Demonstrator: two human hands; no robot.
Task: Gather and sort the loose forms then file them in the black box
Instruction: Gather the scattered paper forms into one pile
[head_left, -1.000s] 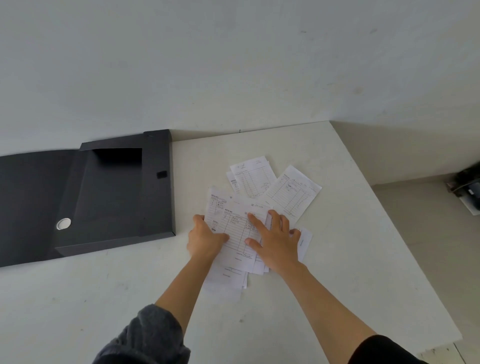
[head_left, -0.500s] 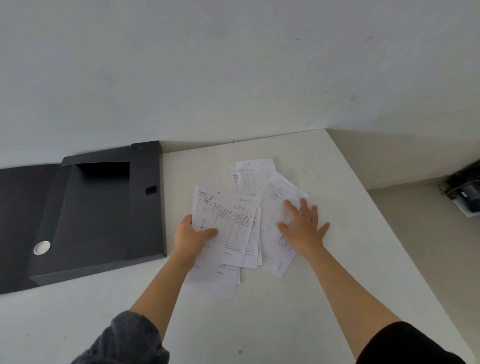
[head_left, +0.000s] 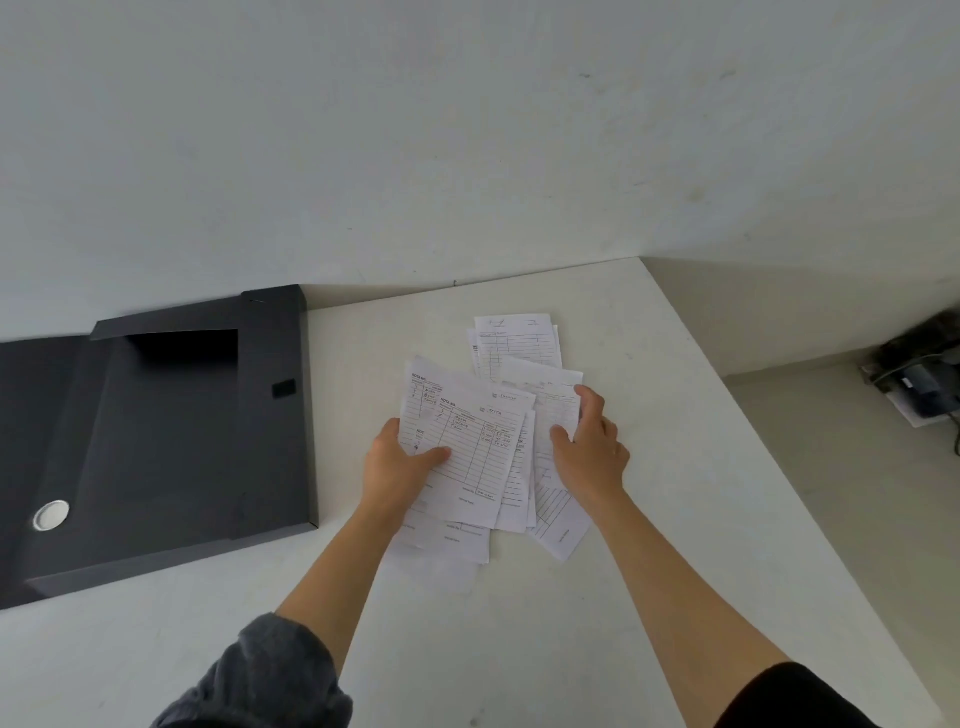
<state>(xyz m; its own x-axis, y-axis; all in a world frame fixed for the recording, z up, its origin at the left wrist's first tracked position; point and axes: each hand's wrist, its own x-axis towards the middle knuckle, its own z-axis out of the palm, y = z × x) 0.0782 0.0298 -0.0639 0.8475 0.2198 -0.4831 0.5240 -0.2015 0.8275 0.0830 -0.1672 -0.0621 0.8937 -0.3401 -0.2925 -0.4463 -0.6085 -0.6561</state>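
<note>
Forms (head_left: 483, 447): lying fanned at the table's middle, two more (head_left: 514, 340) just beyond.
Left hand (head_left: 397, 465): fingers pinching the near-left sheets, steadying the stack.
Right hand (head_left: 589, 449): fingers curling around a right-side sheet, likely pulling it in.
Black box (head_left: 171, 441): lying open at left, awaiting filing.
Table (head_left: 675, 467): carrying everything.

Paper forms (head_left: 470, 457), printed; matt black box (head_left: 171, 447); smooth white table (head_left: 675, 519).

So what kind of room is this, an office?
Probably an office or paperwork corner: printed forms spread on a plain white table, an open black box file beside them, bare wall behind.
</note>
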